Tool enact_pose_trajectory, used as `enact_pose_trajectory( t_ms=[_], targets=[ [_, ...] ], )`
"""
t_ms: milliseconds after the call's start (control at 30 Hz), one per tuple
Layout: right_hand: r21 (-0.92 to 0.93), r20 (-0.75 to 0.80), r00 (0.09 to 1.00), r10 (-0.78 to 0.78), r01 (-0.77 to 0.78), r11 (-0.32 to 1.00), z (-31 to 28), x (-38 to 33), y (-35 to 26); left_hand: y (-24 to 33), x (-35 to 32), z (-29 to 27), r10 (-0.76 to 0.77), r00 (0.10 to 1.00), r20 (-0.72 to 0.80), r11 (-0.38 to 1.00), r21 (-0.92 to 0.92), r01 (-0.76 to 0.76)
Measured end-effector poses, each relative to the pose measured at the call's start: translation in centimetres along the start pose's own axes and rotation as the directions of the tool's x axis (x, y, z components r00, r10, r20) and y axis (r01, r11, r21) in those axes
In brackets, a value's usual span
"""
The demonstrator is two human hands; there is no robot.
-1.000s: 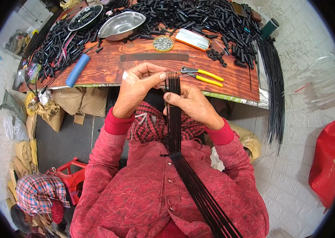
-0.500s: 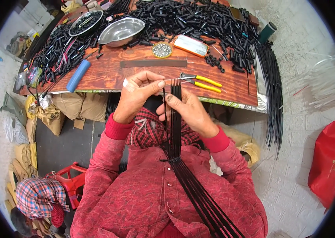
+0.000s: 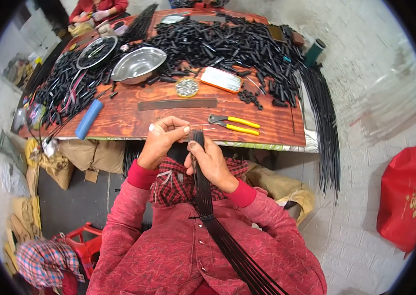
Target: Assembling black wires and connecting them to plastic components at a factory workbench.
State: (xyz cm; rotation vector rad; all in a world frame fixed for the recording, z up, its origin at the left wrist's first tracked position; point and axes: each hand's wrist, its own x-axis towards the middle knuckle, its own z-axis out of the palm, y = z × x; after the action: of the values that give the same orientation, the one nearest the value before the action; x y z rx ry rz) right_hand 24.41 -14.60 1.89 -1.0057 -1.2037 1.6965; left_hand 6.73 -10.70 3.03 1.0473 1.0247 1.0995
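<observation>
My left hand (image 3: 161, 141), thumb and forefinger pressed together, pinches thin pale wires (image 3: 202, 129) that stick out to the right past its fingertips. My right hand (image 3: 214, 164) is closed around the upper end of a bundle of black cords (image 3: 203, 191), its thumb lying on top of them. The cords run down over my lap and chest to the lower right, with a dark tie (image 3: 207, 218) across them. Just beyond my hands, on the table, lie end-cutting pliers (image 3: 237, 124) with yellow handles. Some of my right fingers are hidden behind the cords.
The red-brown wooden table (image 3: 134, 120) bears a heap of black tubular parts (image 3: 217, 46), a metal bowl (image 3: 139, 64), a dish of small metal pieces (image 3: 186, 87), a white-and-orange tray (image 3: 221, 78), a dark strip (image 3: 177, 103) and a blue roll (image 3: 89, 119). Long black cords (image 3: 323, 128) hang off its right end.
The view has tilted up, so another person's hands show at the far left. The cords, spread flat before, now look bunched closer in my right hand. My left hand keeps its pinch.
</observation>
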Motion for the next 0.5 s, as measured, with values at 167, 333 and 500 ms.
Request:
enact_pose_trajectory(
  t_ms=[167,333,500],
  targets=[
    [0.029,-0.129,0.99,-0.058,0.062,0.998,-1.1,-0.7,0.2,1.4,3.9,-0.3,-0.169,0.945,0.281,0.978,0.168,0.124],
    [0.052,-0.245,0.966,-0.085,0.101,0.994,-2.7,-2.3,0.0,0.4,11.4,2.0,-0.241,0.863,0.445,0.951,0.287,0.118],
    [0.102,-0.299,0.948,-0.109,0.145,0.984,-4.4,-3.6,0.2,-1.3,17.4,9.4,-0.197,0.885,0.421,0.823,0.562,-0.084]
  ],
)
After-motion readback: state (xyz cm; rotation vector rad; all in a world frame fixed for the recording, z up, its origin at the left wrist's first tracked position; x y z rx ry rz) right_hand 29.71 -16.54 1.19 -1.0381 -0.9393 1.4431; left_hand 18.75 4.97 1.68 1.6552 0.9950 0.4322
